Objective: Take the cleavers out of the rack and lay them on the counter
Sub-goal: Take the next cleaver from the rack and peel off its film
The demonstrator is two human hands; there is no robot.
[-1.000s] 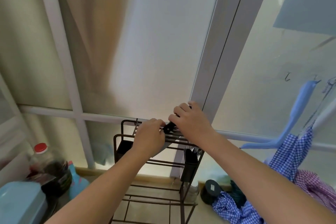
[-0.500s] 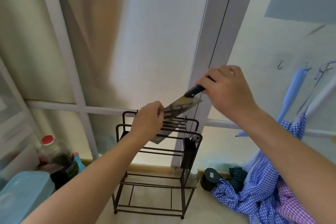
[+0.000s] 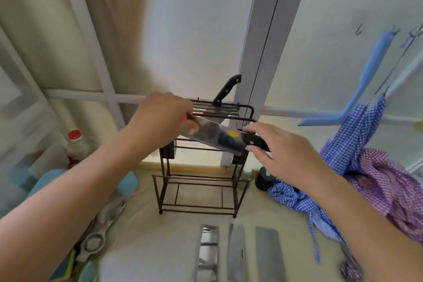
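A cleaver [image 3: 215, 137] with a yellow sticker on its blade and a black handle hangs level in front of the top of the dark wire rack [image 3: 199, 190]. My left hand [image 3: 164, 119] pinches the blade's far end. My right hand [image 3: 281, 151] grips the black handle. One more knife [image 3: 226, 90] with a black handle sticks up from the rack's top slots. Three cleavers lie side by side on the counter in front of the rack: left [image 3: 208, 252], middle [image 3: 237, 254], right [image 3: 267, 254].
A red-capped bottle [image 3: 74, 144] and a blue container [image 3: 45, 181] stand at the left, with metal tools [image 3: 100, 231] on the counter beside my left arm. Blue [image 3: 357, 144] and purple checked cloths [image 3: 389, 190] pile up at the right. A black round object [image 3: 263, 178] sits by the rack.
The cleaver has come out of the rack's top slots and now sits lower, held level between both hands. The view has tilted down, showing the counter and the cleavers lying on it.
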